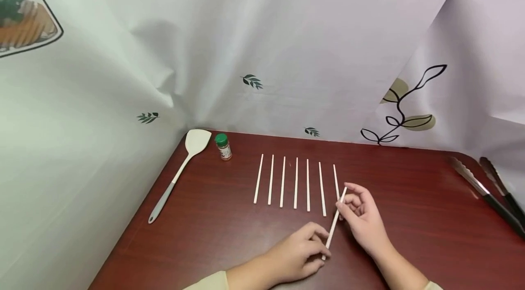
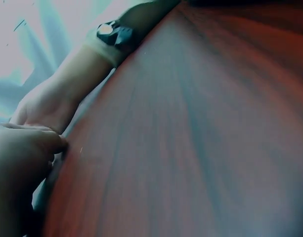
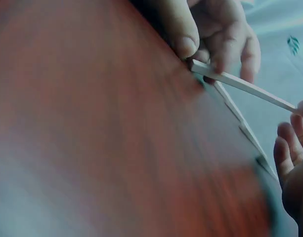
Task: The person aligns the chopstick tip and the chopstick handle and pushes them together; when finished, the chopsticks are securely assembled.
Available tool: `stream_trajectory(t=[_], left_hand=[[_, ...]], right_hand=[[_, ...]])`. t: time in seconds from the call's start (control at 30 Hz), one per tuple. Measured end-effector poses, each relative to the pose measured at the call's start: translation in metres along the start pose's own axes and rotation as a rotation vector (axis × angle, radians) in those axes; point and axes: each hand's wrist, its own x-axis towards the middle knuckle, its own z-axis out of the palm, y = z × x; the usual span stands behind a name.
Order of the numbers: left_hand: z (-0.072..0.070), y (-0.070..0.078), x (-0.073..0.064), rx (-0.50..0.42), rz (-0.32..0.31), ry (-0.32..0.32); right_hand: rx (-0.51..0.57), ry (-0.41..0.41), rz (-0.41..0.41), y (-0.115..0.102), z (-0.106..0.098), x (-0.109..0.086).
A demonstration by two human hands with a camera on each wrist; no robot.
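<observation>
A thin white stick (image 1: 334, 225) slants between both hands above the table. At its upper end, my right hand (image 1: 366, 219) pinches it between thumb and fingers. My left hand (image 1: 299, 251) has its curled fingers around the lower end. In the right wrist view, the stick (image 3: 255, 91) spans from the left hand's fingers to the right hand at the edge. Several similar white sticks (image 1: 295, 183) lie side by side in a row beyond the hands. The rightmost lying stick (image 1: 336, 179) is partly hidden behind the right hand and held stick. In the left wrist view, the held stick cannot be made out.
A white spatula (image 1: 180, 169) with a grey handle lies along the table's left edge. Beside it stands a small green-capped spice jar (image 1: 223, 147). Tongs (image 1: 484, 189) lie at the far right. A printed white curtain (image 1: 287, 53) hangs behind the dark red table (image 1: 197, 235).
</observation>
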Motion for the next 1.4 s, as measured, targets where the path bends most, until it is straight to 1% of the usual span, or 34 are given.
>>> stream_trajectory(t=[0.07,0.13,0.23,0.3,0.37,0.4,0.5,0.6,0.67,0.77,0.83,0.93,1.1,1.27,1.4], left_hand=[[0.007,0.003,0.01,0.007,-0.005,-0.02],[0.014,0.005,0.019,0.054,-0.005,-0.025],[0.022,0.007,0.031,0.156,0.012,-0.025],[0.027,0.007,0.039,0.227,0.033,-0.028],[0.032,0.007,0.046,0.29,0.044,-0.032],[0.034,0.007,0.05,0.335,0.047,-0.031],[0.041,0.007,0.058,0.464,0.041,-0.02],[0.048,0.005,0.066,0.573,0.015,-0.007],[0.053,0.004,0.071,0.618,-0.004,0.001],[0.06,0.003,0.078,0.667,-0.055,-0.013],[0.064,0.003,0.081,0.685,-0.096,-0.034],[0.067,0.005,0.087,0.704,-0.169,-0.081],[0.07,0.007,0.098,0.73,-0.254,-0.113],[0.071,0.005,0.105,0.748,-0.327,-0.129],[0.071,0.005,0.106,0.742,-0.376,-0.137]], right_hand=[[-0.083,-0.005,-0.018,0.002,-0.007,0.004],[-0.163,-0.015,-0.023,0.003,-0.014,0.008],[-0.271,-0.014,-0.029,0.006,-0.022,0.014],[-0.326,0.004,-0.036,0.007,-0.028,0.016],[-0.384,0.024,-0.036,0.01,-0.033,0.019],[-0.413,0.03,-0.033,0.011,-0.036,0.02],[-0.525,0.039,-0.027,0.014,-0.045,0.025],[-0.647,0.05,-0.03,0.018,-0.053,0.033],[-0.73,0.057,-0.041,0.02,-0.057,0.039],[-0.829,0.045,-0.063,0.027,-0.062,0.049],[-0.868,0.026,-0.065,0.03,-0.062,0.054],[-0.909,-0.011,-0.016,0.032,-0.062,0.061],[-0.976,-0.051,0.08,0.03,-0.063,0.072],[-1.027,-0.062,0.117,0.032,-0.063,0.075],[-1.029,-0.068,0.13,0.034,-0.061,0.075]])
